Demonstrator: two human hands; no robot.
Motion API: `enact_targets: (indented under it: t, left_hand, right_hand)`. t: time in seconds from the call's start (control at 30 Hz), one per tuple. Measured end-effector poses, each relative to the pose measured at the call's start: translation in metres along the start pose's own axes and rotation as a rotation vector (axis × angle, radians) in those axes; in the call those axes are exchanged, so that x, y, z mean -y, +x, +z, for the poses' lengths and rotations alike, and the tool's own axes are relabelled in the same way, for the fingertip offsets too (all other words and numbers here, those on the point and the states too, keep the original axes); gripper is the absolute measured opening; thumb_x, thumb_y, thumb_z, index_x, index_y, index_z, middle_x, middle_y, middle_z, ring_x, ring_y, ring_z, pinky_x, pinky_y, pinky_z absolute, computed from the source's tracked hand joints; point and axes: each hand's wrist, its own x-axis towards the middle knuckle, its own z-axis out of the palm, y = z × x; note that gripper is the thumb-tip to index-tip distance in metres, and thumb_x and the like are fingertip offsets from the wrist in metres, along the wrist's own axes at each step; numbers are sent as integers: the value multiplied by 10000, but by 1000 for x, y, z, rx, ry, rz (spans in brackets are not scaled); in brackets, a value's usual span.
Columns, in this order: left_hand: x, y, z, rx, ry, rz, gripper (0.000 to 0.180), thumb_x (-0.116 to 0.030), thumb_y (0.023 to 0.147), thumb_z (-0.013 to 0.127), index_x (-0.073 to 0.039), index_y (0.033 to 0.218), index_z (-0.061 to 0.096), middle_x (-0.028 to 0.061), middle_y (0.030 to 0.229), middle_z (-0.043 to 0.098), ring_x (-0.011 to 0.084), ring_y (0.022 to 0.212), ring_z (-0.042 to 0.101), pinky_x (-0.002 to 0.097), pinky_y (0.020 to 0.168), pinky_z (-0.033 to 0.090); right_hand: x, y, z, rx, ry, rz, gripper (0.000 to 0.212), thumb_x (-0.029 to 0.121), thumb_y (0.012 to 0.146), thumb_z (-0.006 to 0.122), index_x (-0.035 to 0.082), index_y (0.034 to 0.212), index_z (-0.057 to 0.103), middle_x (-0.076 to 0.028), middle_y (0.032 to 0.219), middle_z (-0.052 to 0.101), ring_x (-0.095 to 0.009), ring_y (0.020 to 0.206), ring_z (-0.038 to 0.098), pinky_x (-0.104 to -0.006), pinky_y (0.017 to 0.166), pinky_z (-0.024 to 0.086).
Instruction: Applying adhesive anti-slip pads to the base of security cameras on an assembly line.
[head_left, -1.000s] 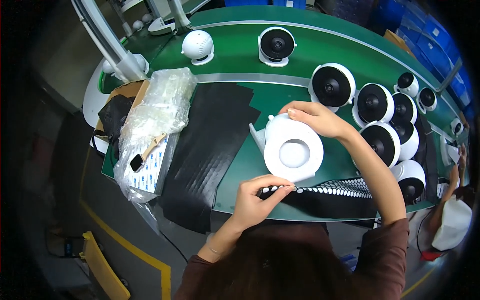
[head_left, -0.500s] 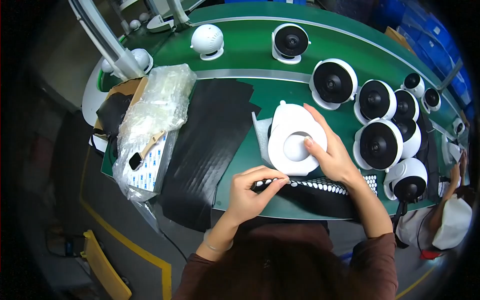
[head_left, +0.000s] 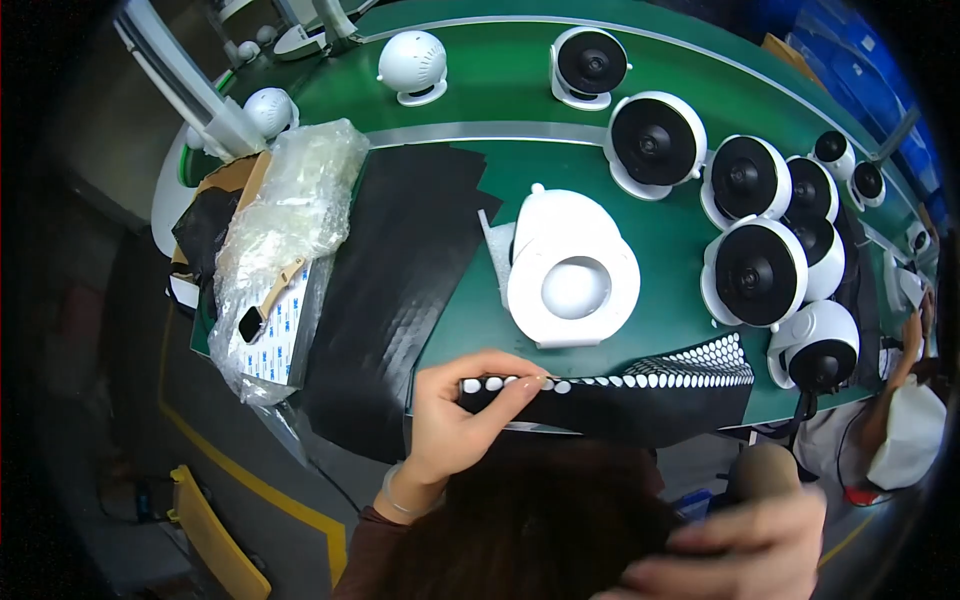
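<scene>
My left hand (head_left: 448, 418) pinches the folded edge of a black sheet (head_left: 640, 412) between thumb and fingers. Rows of white round dots line that sheet, which runs along the front edge of the green table. Just beyond it a white fan-like unit (head_left: 568, 215) lies with its round base turned up; the ring-shaped base has a round recess in the middle. Neither hand touches this unit. Low at the right, close to my body, my right hand (head_left: 755, 550) is raised and smeared by motion, so its fingers cannot be read.
Several white units with black round fronts (head_left: 754, 272) crowd the right side. A green conveyor belt (head_left: 490, 85) runs behind, carrying two more. Black sheeting (head_left: 395, 290) lies left of centre. Beside it are clear plastic wrap (head_left: 295, 205) and a watch (head_left: 268, 305). A person (head_left: 905, 430) sits far right.
My right hand has let go of the white unit and swung down towards my body. The unit now rests on the table. My left hand still pinches the dotted sheet, now more fully exposed.
</scene>
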Motion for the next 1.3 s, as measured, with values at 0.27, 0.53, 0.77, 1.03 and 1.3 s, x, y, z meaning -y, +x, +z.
enact_targets:
  t: [0.27, 0.53, 0.77, 1.03, 1.3]
  left_hand:
    - [7, -6, -14, -170, -10, 57, 56, 42, 724, 613, 46, 772, 641, 88, 729, 642, 100, 666, 579, 196, 616, 435]
    - [-3, -20, -22, -65, 95, 72, 94, 12, 708, 657, 18, 801, 641, 72, 760, 651, 108, 680, 594, 210, 598, 442]
    - [-43, -7, -59, 20, 429, 500, 457, 2, 644, 639, -29, 1093, 563, 126, 1180, 524, 324, 1164, 420, 404, 961, 330]
    - [-77, -85, -68, 1624, -556, 555, 532, -391, 904, 372, 66, 1145, 498, 232, 1165, 496, 333, 1069, 493, 408, 869, 385]
    - [-30, -102, -132, 201, 254, 136, 314, -68, 733, 640, -1, 1036, 596, 131, 1078, 586, 241, 1014, 549, 317, 841, 435]
  right_hand:
    - [-13, 24, 26, 291, -91, 355, 193, 192, 685, 680, 99, 852, 653, -32, 864, 638, -167, 791, 616, -272, 681, 502]
    - [-46, -33, 72, -18, 281, 936, 109, 26, 661, 693, 23, 740, 617, -88, 688, 600, -198, 617, 589, -264, 545, 443]
    - [-71, -18, 89, 292, 207, 929, 608, 51, 651, 711, 73, 1150, 365, -55, 647, 571, -163, 586, 560, -251, 607, 451]
    - [-63, -28, 88, 105, 356, 800, 145, 95, 725, 692, 6, 815, 620, -54, 680, 617, -84, 636, 566, -221, 591, 450]
    - [-45, -13, 53, 446, 280, 753, 113, 165, 748, 650, 62, 795, 656, -69, 727, 653, -183, 680, 643, -248, 623, 479]
